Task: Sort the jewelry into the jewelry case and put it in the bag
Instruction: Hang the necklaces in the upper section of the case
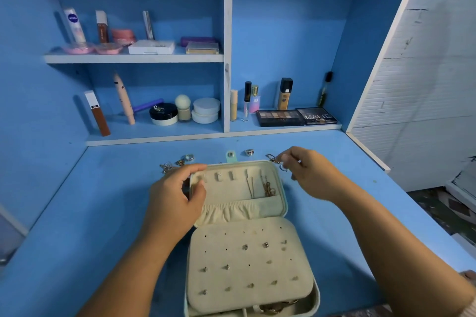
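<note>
An open cream jewelry case lies on the blue desk, its lid tipped back with thin chains hanging inside at the right. Several small earrings sit on its perforated pad. My left hand grips the lid's left edge. My right hand, just right of the lid, pinches a gold chain that trails onto the desk. Loose rings and a small pile of jewelry lie behind the case. No bag is in view.
Shelves behind the desk hold cosmetics: tubes, jars, bottles and two eyeshadow palettes. A white slatted panel bounds the desk on the right. Blue side walls close in the left.
</note>
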`<action>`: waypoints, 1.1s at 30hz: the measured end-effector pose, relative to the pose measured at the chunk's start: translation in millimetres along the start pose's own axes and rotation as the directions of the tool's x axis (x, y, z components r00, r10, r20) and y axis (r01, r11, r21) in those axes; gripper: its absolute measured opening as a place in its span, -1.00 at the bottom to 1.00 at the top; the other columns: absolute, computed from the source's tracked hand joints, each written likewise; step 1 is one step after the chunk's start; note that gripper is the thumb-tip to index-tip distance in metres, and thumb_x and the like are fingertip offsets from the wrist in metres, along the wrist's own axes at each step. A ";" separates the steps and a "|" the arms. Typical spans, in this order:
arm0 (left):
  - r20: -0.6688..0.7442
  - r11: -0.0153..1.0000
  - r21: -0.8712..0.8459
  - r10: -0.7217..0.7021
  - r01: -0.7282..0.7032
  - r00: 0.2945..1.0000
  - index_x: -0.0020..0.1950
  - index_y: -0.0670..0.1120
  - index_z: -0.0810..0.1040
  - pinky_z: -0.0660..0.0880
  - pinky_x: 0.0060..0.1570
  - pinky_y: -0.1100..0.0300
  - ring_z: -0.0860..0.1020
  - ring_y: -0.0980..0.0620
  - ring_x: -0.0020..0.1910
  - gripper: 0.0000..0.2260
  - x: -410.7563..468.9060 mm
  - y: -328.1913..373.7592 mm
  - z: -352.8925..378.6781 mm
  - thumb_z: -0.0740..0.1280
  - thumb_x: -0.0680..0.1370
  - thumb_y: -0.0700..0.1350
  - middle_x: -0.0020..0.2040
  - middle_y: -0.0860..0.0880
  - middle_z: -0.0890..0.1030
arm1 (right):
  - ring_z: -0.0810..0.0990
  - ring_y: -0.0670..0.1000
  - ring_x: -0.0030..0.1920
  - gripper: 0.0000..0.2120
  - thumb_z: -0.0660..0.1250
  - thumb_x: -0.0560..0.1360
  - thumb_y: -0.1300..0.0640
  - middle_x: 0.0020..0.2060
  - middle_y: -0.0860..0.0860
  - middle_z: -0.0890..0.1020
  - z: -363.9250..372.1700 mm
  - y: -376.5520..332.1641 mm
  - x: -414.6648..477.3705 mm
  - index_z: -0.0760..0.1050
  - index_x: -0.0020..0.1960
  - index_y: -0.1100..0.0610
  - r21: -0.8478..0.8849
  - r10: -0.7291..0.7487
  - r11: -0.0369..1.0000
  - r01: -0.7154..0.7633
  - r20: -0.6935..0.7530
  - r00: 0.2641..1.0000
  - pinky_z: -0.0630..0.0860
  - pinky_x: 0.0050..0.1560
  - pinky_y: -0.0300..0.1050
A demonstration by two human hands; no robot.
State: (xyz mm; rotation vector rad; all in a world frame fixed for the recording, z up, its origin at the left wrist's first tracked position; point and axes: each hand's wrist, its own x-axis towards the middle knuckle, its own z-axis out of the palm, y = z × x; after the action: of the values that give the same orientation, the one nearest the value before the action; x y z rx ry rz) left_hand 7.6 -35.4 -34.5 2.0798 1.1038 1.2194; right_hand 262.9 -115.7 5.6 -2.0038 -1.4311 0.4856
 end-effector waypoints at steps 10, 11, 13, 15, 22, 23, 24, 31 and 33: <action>0.100 0.968 0.065 -0.248 0.242 0.964 -0.07 0.15 0.65 0.51 -0.27 0.37 0.61 0.19 -0.29 -0.77 1.2 0.5 1.9 0.41 0.45 -0.21 -0.27 0.17 0.64 | 0.59 0.05 -0.21 -0.79 0.34 0.52 0.06 -0.06 0.08 0.66 -4.3 -2.0 70.8 0.63 0.02 0.18 -0.459 0.055 0.888 0.016 0.140 0.989 0.59 -0.10 -0.05; 0.100 0.966 0.063 -0.256 0.251 0.961 -0.07 0.13 0.66 0.46 -0.28 0.46 0.60 0.22 -0.27 -0.77 1.4 -0.3 1.9 0.41 0.45 -0.21 -0.27 0.19 0.64 | 0.57 0.04 -0.25 -0.78 0.36 0.51 0.03 -0.09 0.09 0.67 -2.6 -2.7 73.8 0.64 0.00 0.18 -0.496 0.067 0.868 0.017 0.151 0.986 0.60 -0.10 -0.05; 0.101 0.963 0.066 -0.266 0.260 0.959 -0.05 0.11 0.67 0.40 -0.32 0.56 0.60 0.24 -0.26 -0.78 1.8 -1.0 2.0 0.42 0.44 -0.21 -0.27 0.20 0.63 | 0.54 0.03 -0.25 -0.76 0.34 0.51 0.04 -0.08 0.13 0.67 1.5 -2.1 79.1 0.64 -0.02 0.21 -0.590 0.094 0.808 0.013 0.151 0.984 0.61 -0.09 -0.05; 0.107 0.963 0.076 -0.264 0.257 0.958 -0.03 0.08 0.68 0.42 -0.34 0.55 0.60 0.23 -0.26 -0.79 2.0 0.0 1.7 0.42 0.45 -0.21 -0.26 0.19 0.63 | 0.52 0.04 -0.22 -0.76 0.29 0.53 0.08 -0.08 0.13 0.66 6.4 -1.9 82.7 0.62 0.00 0.25 -0.638 0.103 0.770 0.003 0.130 0.986 0.58 -0.13 -0.08; 0.118 0.968 0.104 -0.242 0.230 0.963 0.02 0.04 0.69 0.42 -0.35 0.56 0.59 0.24 -0.29 -0.80 2.2 0.7 0.5 0.41 0.46 -0.20 -0.24 0.23 0.60 | 0.51 0.04 -0.20 -0.84 0.26 0.54 0.12 -0.13 0.08 0.61 -0.9 -4.7 75.9 0.55 -0.10 0.18 -0.483 0.049 0.876 -0.007 0.074 0.996 0.46 -0.28 -0.17; 0.118 0.968 0.102 -0.241 0.229 0.963 0.02 0.04 0.69 0.42 -0.35 0.55 0.58 0.25 -0.29 -0.80 2.2 0.8 0.6 0.41 0.46 -0.20 -0.24 0.23 0.60 | 0.52 0.02 -0.22 -0.86 0.28 0.52 0.11 -0.18 0.03 0.61 -7.3 -6.8 72.3 0.54 -0.13 0.15 -0.372 0.013 0.928 -0.003 0.025 1.000 0.45 -0.30 -0.18; 0.119 0.968 0.100 -0.240 0.229 0.963 0.02 0.03 0.69 0.42 -0.35 0.55 0.58 0.25 -0.29 -0.80 2.2 0.6 0.7 0.41 0.46 -0.20 -0.24 0.22 0.60 | 0.53 0.00 -0.24 -0.86 0.30 0.52 0.09 -0.23 0.00 0.61 -14.0 -11.4 67.8 0.55 -0.14 0.15 -0.271 -0.012 0.962 0.005 -0.025 1.000 0.45 -0.32 -0.19; 0.122 0.964 0.082 -0.262 0.253 0.957 -0.04 0.06 0.68 0.41 -0.46 0.46 0.53 0.24 -0.43 -0.83 1.1 3.8 1.1 0.39 0.49 -0.20 -0.33 0.13 0.61 | 0.59 -0.07 -0.24 -0.75 0.32 0.53 0.06 -0.23 0.05 0.67 -35.6 -54.4 25.1 0.53 -0.07 0.27 0.225 -0.052 0.973 0.059 -0.039 0.998 0.59 -0.08 -0.05; 0.113 0.964 0.091 -0.260 0.251 0.959 -0.04 0.09 0.67 0.43 -0.47 0.40 0.55 0.16 -0.42 -0.84 0.5 4.5 0.8 0.39 0.50 -0.17 -0.32 0.09 0.63 | 0.61 -0.11 -0.23 -0.78 0.29 0.55 0.09 -0.20 0.03 0.67 -36.3 -66.3 12.6 0.53 -0.06 0.27 0.279 -0.090 0.957 0.077 0.034 0.995 0.59 -0.04 -0.08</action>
State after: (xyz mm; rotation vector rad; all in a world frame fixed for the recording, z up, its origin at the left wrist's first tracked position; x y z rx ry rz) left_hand 10.3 -37.6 -31.3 1.9630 1.3301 0.9243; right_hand 242.7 -99.2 77.6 -1.7131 -1.3847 0.6608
